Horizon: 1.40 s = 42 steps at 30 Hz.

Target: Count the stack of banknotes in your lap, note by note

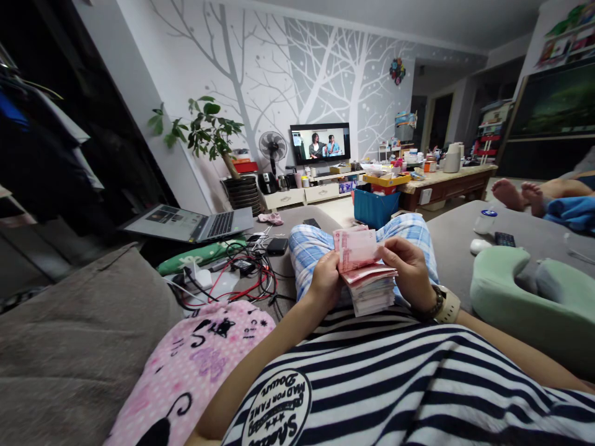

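Note:
A thick stack of banknotes (370,294) is held over my lap, pale along its layered edges. Reddish-pink notes (356,248) stand raised at its far side. My left hand (326,275) grips the stack's left side, the thumb against the raised notes. At the right edge of those notes, my right hand (409,269) pinches with thumb and fingertips. A bracelet and a light watch (447,303) circle my right wrist. Below lie blue checked trousers (307,254) and my striped shirt (395,378).
An open laptop (190,223) stands at left above tangled cables (260,272). A green neck pillow (511,303) lies at right, near a white mouse (480,246) and a jar (486,222). Another person's bare feet (518,193) rest at far right. A blue bin (375,205) stands ahead.

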Motion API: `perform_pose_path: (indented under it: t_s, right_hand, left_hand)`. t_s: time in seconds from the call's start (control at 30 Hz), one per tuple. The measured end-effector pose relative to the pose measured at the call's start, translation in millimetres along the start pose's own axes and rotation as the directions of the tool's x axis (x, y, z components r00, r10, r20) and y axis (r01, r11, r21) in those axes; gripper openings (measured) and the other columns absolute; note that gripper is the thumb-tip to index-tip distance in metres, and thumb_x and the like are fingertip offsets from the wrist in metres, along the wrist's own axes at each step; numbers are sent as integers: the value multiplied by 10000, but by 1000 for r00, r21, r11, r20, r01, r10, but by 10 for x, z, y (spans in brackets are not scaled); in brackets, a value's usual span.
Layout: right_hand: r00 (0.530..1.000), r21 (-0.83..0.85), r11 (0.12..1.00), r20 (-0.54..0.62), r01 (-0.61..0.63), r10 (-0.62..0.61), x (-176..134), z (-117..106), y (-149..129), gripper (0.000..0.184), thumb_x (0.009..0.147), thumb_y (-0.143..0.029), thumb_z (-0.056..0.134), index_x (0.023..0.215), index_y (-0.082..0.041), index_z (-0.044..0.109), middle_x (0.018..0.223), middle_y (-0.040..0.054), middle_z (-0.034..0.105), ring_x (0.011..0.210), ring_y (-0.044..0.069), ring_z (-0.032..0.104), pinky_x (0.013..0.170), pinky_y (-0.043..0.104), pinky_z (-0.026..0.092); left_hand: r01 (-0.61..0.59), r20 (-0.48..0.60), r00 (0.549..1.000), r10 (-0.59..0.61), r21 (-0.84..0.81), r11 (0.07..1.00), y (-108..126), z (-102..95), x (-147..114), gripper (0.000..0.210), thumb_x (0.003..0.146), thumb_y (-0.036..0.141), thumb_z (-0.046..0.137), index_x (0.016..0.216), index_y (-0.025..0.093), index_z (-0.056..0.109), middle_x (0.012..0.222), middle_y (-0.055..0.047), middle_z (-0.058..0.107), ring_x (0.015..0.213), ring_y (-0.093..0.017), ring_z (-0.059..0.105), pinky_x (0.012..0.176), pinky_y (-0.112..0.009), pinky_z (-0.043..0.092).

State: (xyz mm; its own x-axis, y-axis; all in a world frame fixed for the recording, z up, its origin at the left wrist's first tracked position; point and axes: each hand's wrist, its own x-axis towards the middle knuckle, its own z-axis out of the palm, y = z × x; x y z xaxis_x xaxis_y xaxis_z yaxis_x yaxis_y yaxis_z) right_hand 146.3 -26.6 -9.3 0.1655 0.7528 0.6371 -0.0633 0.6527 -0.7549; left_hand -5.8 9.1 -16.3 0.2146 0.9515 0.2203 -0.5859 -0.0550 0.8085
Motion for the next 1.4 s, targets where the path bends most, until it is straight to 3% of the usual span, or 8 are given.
perform_pose_path:
  t_s: [0.17, 0.37, 0.67, 0.83, 1.1, 1.4]
  right_hand:
    - [998, 25, 1000, 61, -11, 9, -16, -12, 16, 297, 835, -500, 722, 733, -224, 679, 692, 19, 668, 662, 182, 583, 636, 314, 463]
    - [998, -5, 1000, 58, 13, -13, -18, -19, 13, 327, 850, -490, 711, 685, -214, 646, 611, -12, 536, 585, 144, 448, 556, 287, 367]
    - [998, -17, 1000, 59, -8, 9, -20, -22, -6, 381, 837, -562, 706, 680, -220, 641, 587, -12, 501, 553, 141, 392, 508, 291, 311]
    - [991, 55, 997, 124, -58, 51, -24, -15, -13, 422, 870, -584, 662, 675, -211, 625, 561, -12, 543, 488, 118, 365, 484, 288, 285]
    - [996, 12, 997, -40, -82, 83, 78, -16, 82, 470, 743, -596, 788, 620, -214, 544, 535, -52, 455, 510, 107, 354, 508, 287, 294]
    - [990, -5, 990, -7, -143, 143, 107, -36, 171, 475, 758, -590, 769, 602, -224, 510, 540, -43, 463, 524, 121, 370, 494, 275, 311]
  left_hand:
    - [20, -53, 998, -20, -4, 1000, -6, -26, 21, 152, 719, 290, 768, 782, 173, 695, 735, -66, 742, 1013, -331, 732, 916, -455, 594]
    - [31, -66, 997, -32, -27, 999, 5, -38, 30, 105, 753, 276, 747, 791, 189, 703, 751, -41, 749, 1014, -297, 731, 911, -430, 603]
    - [0, -121, 993, -1, -5, 1000, 17, -5, 21, 95, 711, 242, 733, 726, 166, 678, 759, -79, 754, 1021, -315, 732, 923, -448, 594]
    - [28, -95, 995, -30, -25, 999, 15, 0, 22, 97, 701, 247, 723, 754, 181, 678, 853, -94, 781, 1076, -338, 717, 925, -479, 597]
    - [47, -58, 997, -48, -9, 999, 40, 20, -18, 181, 689, 244, 744, 839, 149, 706, 824, -113, 778, 1033, -348, 739, 930, -476, 590]
    - [60, 23, 998, -60, 12, 998, 48, 39, -69, 328, 666, 251, 794, 956, 129, 703, 875, -104, 787, 963, -315, 755, 963, -470, 569]
